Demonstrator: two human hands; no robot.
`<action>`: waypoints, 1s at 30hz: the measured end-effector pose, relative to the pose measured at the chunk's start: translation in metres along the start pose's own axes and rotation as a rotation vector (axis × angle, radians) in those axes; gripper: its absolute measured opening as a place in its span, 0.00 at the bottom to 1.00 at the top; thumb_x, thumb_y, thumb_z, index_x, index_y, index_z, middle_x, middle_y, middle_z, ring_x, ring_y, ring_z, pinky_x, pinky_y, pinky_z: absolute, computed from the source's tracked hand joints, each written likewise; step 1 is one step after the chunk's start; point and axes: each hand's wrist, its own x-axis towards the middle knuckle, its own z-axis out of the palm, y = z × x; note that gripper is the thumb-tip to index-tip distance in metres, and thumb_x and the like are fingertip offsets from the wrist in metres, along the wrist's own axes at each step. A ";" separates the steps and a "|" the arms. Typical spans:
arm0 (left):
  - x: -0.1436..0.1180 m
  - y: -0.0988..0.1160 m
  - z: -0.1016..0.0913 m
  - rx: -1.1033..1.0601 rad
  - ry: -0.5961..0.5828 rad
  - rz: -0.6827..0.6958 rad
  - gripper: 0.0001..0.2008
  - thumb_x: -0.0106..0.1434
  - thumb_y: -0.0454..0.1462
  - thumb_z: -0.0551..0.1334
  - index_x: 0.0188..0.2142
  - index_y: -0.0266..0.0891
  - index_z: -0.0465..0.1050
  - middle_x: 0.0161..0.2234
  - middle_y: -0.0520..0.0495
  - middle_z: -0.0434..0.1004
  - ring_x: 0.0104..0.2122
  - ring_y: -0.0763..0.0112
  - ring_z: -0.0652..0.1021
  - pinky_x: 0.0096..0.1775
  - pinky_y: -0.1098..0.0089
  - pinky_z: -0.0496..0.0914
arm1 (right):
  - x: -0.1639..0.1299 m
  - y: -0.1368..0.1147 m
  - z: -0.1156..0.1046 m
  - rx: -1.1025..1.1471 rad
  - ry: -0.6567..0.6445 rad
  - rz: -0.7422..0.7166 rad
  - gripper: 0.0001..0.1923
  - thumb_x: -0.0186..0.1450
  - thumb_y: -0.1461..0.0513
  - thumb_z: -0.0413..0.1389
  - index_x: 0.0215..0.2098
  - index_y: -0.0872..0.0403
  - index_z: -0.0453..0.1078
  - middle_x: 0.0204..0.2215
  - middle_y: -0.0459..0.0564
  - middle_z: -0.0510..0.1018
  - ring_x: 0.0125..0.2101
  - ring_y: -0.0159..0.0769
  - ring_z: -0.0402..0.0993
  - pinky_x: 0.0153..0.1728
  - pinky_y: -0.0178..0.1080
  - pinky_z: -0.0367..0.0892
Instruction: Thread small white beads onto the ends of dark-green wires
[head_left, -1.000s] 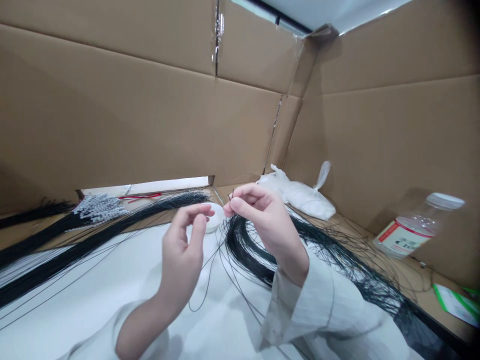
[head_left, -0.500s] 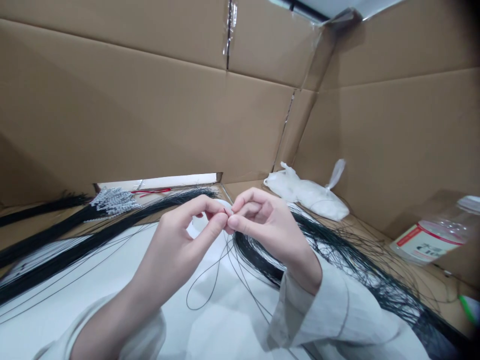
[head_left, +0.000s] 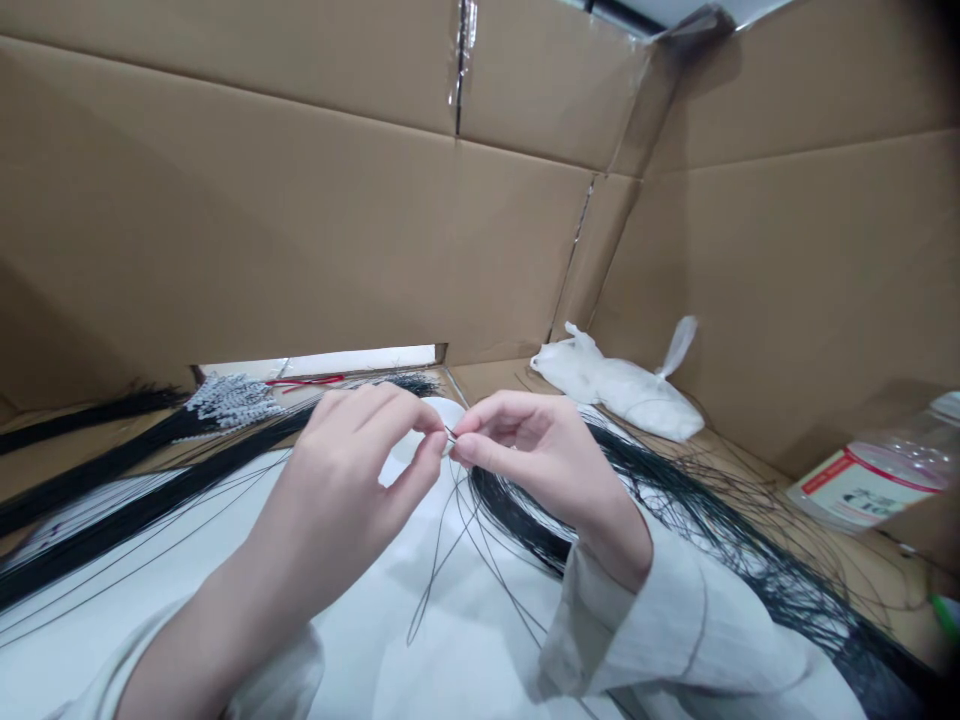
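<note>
The cardboard enclosure (head_left: 300, 220) is walling in the bench on three sides. Across the white work surface (head_left: 150, 600) a long bundle of black cords (head_left: 150, 490) is lying leftward, its far ends carrying pale tips (head_left: 229, 400), which appear to be finished pieces. A second, looser mass of black cords (head_left: 712, 540) is running under the right sleeve toward the lower right; judging by its bulk, most of the stock is waiting unworked. A knotted white plastic bag (head_left: 622, 385) and a clear bottle (head_left: 870, 475) are sitting by the right wall.

The left hand (head_left: 352, 490) and right hand (head_left: 540, 455) are meeting fingertip to fingertip above a small white dish (head_left: 431, 425), both closed in a pinch on a single black cord (head_left: 439, 560). Its pinched end is pointing up and left between the thumbs; its long axis is dropping down toward the viewer in a narrow loop. Whether anything is fitted on that end cannot be told.
</note>
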 end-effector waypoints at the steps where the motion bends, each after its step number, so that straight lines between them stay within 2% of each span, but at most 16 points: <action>1: 0.000 -0.002 -0.001 0.031 -0.012 0.043 0.02 0.59 0.33 0.55 0.30 0.40 0.65 0.29 0.52 0.72 0.31 0.71 0.71 0.38 0.65 0.64 | 0.000 -0.001 0.000 -0.040 -0.004 -0.021 0.05 0.57 0.62 0.57 0.29 0.57 0.71 0.24 0.45 0.74 0.26 0.27 0.70 0.28 0.30 0.66; 7: 0.002 -0.011 -0.004 0.321 -0.024 0.334 0.02 0.58 0.31 0.57 0.30 0.38 0.67 0.27 0.50 0.72 0.30 0.67 0.72 0.36 0.63 0.65 | -0.005 -0.004 0.002 -0.354 0.017 -0.220 0.04 0.60 0.67 0.53 0.29 0.57 0.69 0.25 0.44 0.73 0.26 0.26 0.68 0.28 0.29 0.65; 12: 0.003 -0.013 -0.003 0.499 -0.008 0.483 0.04 0.56 0.32 0.59 0.26 0.38 0.66 0.24 0.51 0.71 0.27 0.67 0.72 0.34 0.64 0.66 | -0.011 -0.001 0.005 -0.703 0.106 -0.508 0.06 0.61 0.70 0.50 0.32 0.58 0.69 0.29 0.47 0.73 0.30 0.28 0.66 0.34 0.32 0.64; 17: 0.003 -0.013 -0.002 0.545 0.036 0.515 0.02 0.56 0.32 0.60 0.28 0.37 0.67 0.24 0.50 0.72 0.28 0.67 0.72 0.34 0.64 0.66 | -0.013 0.002 0.004 -0.928 0.085 -0.640 0.07 0.62 0.71 0.49 0.33 0.60 0.68 0.31 0.52 0.73 0.31 0.32 0.64 0.33 0.35 0.64; 24: 0.004 -0.017 0.002 0.498 0.050 0.514 0.03 0.55 0.31 0.60 0.27 0.37 0.66 0.26 0.49 0.74 0.29 0.67 0.73 0.36 0.63 0.66 | -0.009 0.007 0.001 -0.947 0.085 -0.783 0.08 0.61 0.72 0.51 0.38 0.62 0.67 0.32 0.53 0.73 0.33 0.33 0.64 0.34 0.36 0.66; 30: 0.006 -0.020 0.002 0.417 0.068 0.501 0.02 0.56 0.31 0.60 0.28 0.37 0.66 0.26 0.49 0.75 0.28 0.67 0.73 0.35 0.63 0.67 | -0.007 0.008 -0.001 -0.964 0.064 -0.850 0.08 0.62 0.72 0.49 0.38 0.62 0.67 0.32 0.54 0.74 0.34 0.34 0.67 0.35 0.37 0.67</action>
